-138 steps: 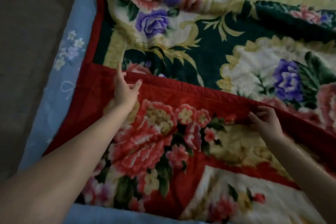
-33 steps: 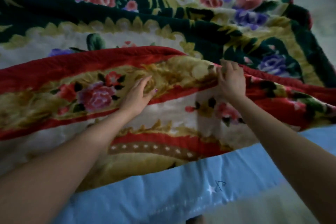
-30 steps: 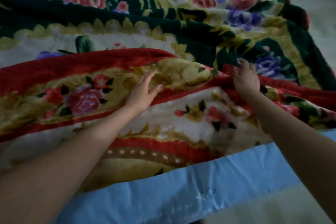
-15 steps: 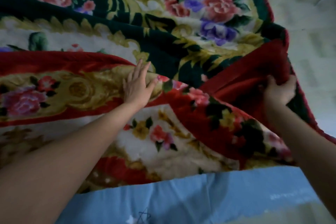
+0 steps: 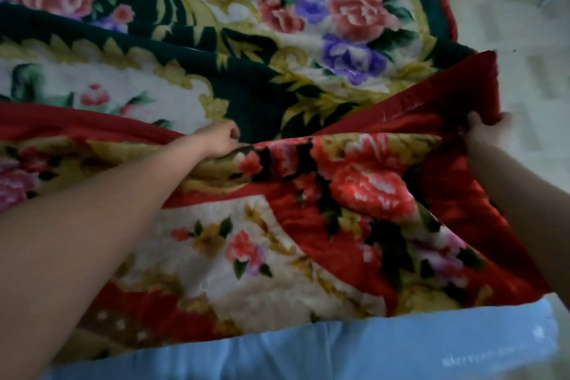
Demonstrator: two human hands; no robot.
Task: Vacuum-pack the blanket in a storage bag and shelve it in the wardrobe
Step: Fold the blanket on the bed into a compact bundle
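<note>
Blanket (image 5: 277,77) lies spread across the bed (image 5: 339,352), near edge doubled over, red side up. Folding step is in hand; no storage bag in view, so packing looks far off. Your left hand (image 5: 220,139) has fingers curled down onto the folded edge at mid-width, pinning it. Your right hand (image 5: 485,133) has fingers closed round the red corner, lifted clear of the bed. Next likely calls for carrying that corner across and squaring the edges. Pale floor (image 5: 509,9) beyond.

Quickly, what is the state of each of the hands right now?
Left hand: closed, fingers curled on the folded edge of the blanket.
Right hand: closed, gripping the blanket's raised red corner.
</note>
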